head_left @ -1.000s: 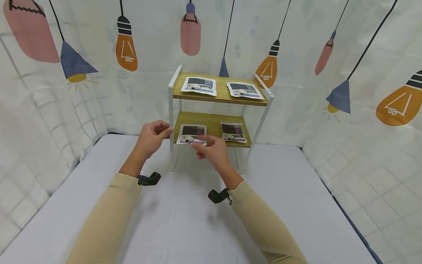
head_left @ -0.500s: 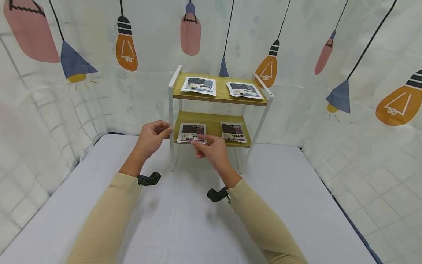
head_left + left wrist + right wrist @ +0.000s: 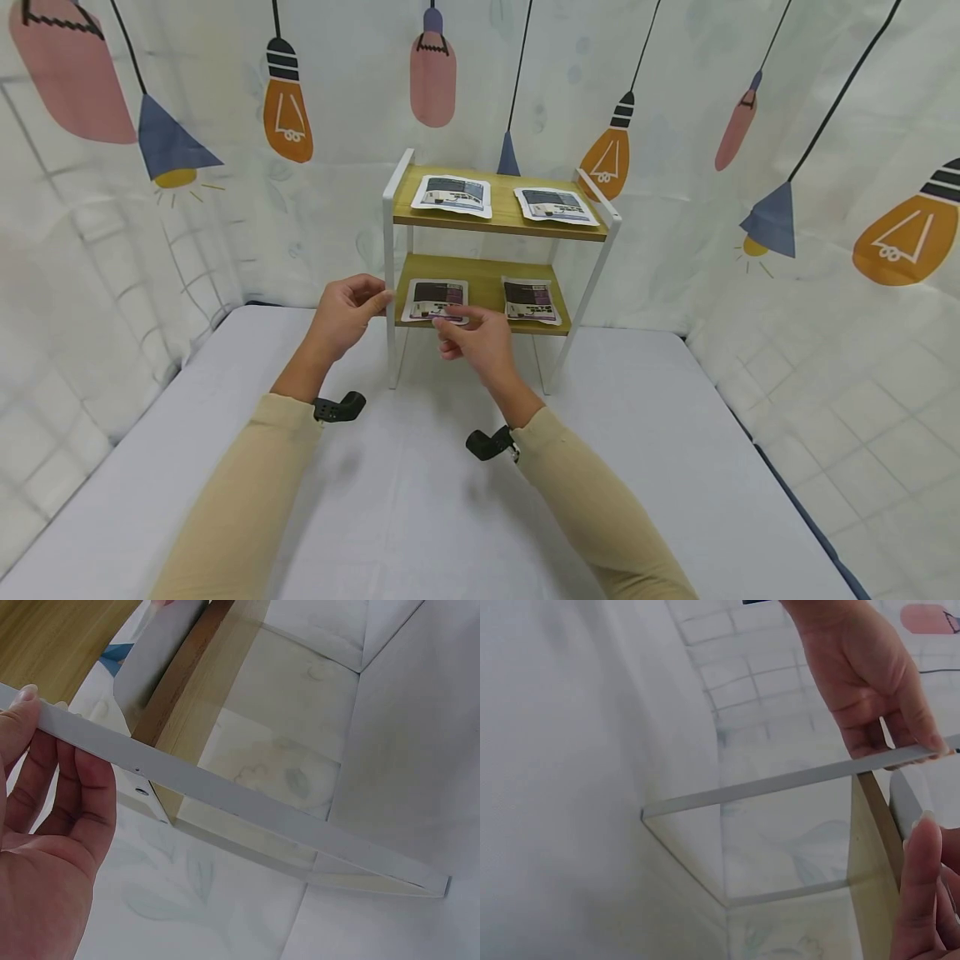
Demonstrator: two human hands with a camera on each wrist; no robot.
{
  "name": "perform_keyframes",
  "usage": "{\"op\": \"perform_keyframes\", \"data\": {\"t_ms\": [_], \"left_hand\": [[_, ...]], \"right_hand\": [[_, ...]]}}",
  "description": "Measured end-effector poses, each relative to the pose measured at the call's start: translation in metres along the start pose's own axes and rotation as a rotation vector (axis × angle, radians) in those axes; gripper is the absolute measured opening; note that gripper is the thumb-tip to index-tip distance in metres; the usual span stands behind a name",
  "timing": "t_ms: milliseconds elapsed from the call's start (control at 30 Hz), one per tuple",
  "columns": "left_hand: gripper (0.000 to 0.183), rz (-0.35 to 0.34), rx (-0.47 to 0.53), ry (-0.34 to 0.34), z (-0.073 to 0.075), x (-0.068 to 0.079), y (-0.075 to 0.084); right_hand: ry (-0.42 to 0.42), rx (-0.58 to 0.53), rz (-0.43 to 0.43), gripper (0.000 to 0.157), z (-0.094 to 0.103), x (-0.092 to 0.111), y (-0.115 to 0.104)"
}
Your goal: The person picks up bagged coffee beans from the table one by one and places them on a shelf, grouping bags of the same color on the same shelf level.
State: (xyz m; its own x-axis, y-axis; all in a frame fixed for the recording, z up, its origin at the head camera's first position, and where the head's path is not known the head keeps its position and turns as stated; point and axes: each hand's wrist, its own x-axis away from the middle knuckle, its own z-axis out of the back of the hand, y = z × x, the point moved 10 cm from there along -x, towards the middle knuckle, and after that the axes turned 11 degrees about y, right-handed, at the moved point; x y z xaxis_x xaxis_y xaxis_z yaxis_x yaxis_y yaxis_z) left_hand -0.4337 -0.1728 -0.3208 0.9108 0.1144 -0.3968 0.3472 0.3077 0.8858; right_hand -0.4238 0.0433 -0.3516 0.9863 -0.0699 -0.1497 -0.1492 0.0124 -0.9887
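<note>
In the head view, my left hand (image 3: pixel 347 317) holds the white left front leg (image 3: pixel 389 250) of a small two-tier shelf rack (image 3: pixel 495 329). The left wrist view shows its fingers curled round that leg. My right hand (image 3: pixel 483 340) pinches the front right corner of a flat pouch (image 3: pixel 429 298) with a dark and purple label. This pouch lies on the left of the lower wooden shelf, its front edge at the shelf's front edge. In the right wrist view, the pouch's pale underside (image 3: pixel 906 796) sticks out past the board, beside the right fingers (image 3: pixel 921 885).
A similar purple-labelled pouch (image 3: pixel 531 300) lies on the right of the lower shelf. Two blue-labelled pouches, one left (image 3: pixel 453 196) and one right (image 3: pixel 556 206), lie on the top shelf. The rack stands on a white-covered table (image 3: pixel 420 500), before a printed curtain (image 3: pixel 337 208).
The right hand has shifted slightly left, and the pouch under its fingers has slid a little back and left on the lower shelf. The left hand keeps its place on the leg.
</note>
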Motion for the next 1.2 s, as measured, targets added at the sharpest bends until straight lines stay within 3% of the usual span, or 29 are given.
{"op": "perform_keyframes", "data": {"t_ms": [1200], "left_hand": [[0.043, -0.002, 0.003, 0.001, -0.0002, -0.0012, -0.0005]], "right_hand": [[0.031, -0.001, 0.019, 0.022, -0.0071, -0.0035, -0.0038]]}}
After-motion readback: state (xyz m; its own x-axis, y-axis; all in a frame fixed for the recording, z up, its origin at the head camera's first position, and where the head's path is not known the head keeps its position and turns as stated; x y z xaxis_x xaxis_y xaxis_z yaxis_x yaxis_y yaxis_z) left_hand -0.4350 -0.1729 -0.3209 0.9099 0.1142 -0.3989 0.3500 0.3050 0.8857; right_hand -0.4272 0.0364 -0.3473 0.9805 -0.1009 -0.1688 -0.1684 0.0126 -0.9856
